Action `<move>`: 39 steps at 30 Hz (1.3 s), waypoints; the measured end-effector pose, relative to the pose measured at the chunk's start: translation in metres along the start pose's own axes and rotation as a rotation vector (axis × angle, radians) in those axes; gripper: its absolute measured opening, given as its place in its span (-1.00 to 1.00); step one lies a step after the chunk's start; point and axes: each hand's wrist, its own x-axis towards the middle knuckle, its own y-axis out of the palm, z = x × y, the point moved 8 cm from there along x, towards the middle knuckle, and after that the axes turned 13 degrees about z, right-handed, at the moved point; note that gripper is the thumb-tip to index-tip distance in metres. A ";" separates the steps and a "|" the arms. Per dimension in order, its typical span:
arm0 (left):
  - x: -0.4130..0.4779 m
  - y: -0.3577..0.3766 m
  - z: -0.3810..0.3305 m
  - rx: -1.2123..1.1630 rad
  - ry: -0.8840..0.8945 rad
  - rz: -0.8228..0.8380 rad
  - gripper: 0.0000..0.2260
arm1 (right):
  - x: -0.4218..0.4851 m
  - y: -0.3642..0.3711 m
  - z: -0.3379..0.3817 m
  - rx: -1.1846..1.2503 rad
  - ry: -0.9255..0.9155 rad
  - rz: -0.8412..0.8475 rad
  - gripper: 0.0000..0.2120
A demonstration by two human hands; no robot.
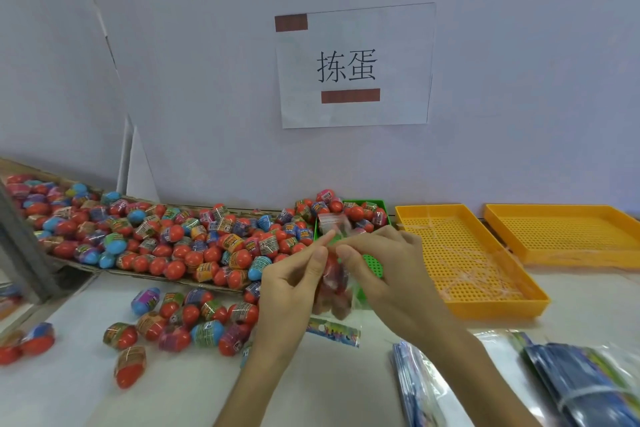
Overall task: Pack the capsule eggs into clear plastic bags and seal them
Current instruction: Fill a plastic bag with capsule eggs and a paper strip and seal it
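A clear plastic bag point(335, 284) with red capsule eggs inside hangs upright between my hands, above the white table. My left hand point(294, 284) pinches the bag's upper edge with thumb and forefinger. My right hand point(384, 263) pinches the same edge from the right side. The bag's top flap point(333, 222) stands up above my fingers. A big heap of capsule eggs point(166, 236), mostly red with blue and purple ones, lies on a flat cardboard sheet at the left. Several loose eggs point(183, 319) lie on the table nearer to me.
A green tray point(379, 204) with eggs stands behind my hands. Two yellow perforated trays point(460, 253) point(568, 232) sit at the right. Stacks of flat bags and printed cards point(581, 381) lie at the front right. A printed card point(334, 331) lies under the bag. A paper sign hangs on the wall.
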 end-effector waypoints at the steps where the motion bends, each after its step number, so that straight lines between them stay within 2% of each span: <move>1: 0.000 -0.001 0.001 0.005 -0.002 -0.010 -0.78 | 0.000 0.005 0.000 0.020 -0.017 0.054 -0.55; 3: 0.001 -0.004 0.004 -0.001 -0.022 -0.030 -0.78 | 0.001 0.010 -0.002 0.062 -0.041 0.126 -0.45; 8: 0.000 -0.004 0.011 -0.059 -0.119 -0.022 -0.77 | 0.000 0.008 -0.002 -0.137 -0.071 0.120 -0.68; 14: 0.001 0.016 0.020 -0.272 -0.268 0.196 -0.58 | -0.001 -0.008 -0.003 -0.062 -0.062 -0.006 -0.78; 17: 0.000 0.020 0.022 -0.306 -0.298 0.224 -0.67 | -0.001 -0.008 -0.004 -0.035 -0.050 0.047 -0.75; 19: -0.001 0.017 0.022 -0.303 -0.298 0.185 -0.73 | -0.002 -0.012 -0.003 0.069 -0.054 0.039 -0.63; 22: 0.000 0.012 0.020 -0.295 -0.283 0.125 -0.79 | -0.005 -0.032 -0.009 0.297 -0.047 -0.142 -0.56; 23: 0.001 0.010 0.019 -0.292 -0.275 0.110 -0.80 | -0.005 -0.033 -0.014 0.356 -0.011 -0.152 -0.53; 26: 0.000 0.005 0.021 -0.293 -0.283 0.056 -0.74 | 0.000 -0.010 -0.025 0.519 0.152 0.083 -0.43; 28: -0.001 0.005 0.023 -0.314 -0.295 0.058 -0.74 | 0.000 0.005 -0.029 0.525 0.185 0.175 -0.62; 30: -0.001 0.007 0.022 -0.333 -0.287 0.091 -0.79 | 0.002 0.007 -0.027 0.500 0.164 0.129 -0.91; 31: 0.000 0.009 0.021 -0.335 -0.280 0.108 -0.81 | 0.002 0.006 -0.027 0.506 0.160 0.098 -0.96; 33: 0.001 0.011 0.020 -0.357 -0.266 0.125 -0.81 | 0.000 0.006 -0.030 0.554 0.185 0.042 -0.89; 39: 0.000 0.007 0.016 -0.360 -0.229 0.058 -0.79 | -0.004 0.001 -0.027 0.705 0.184 -0.056 -0.95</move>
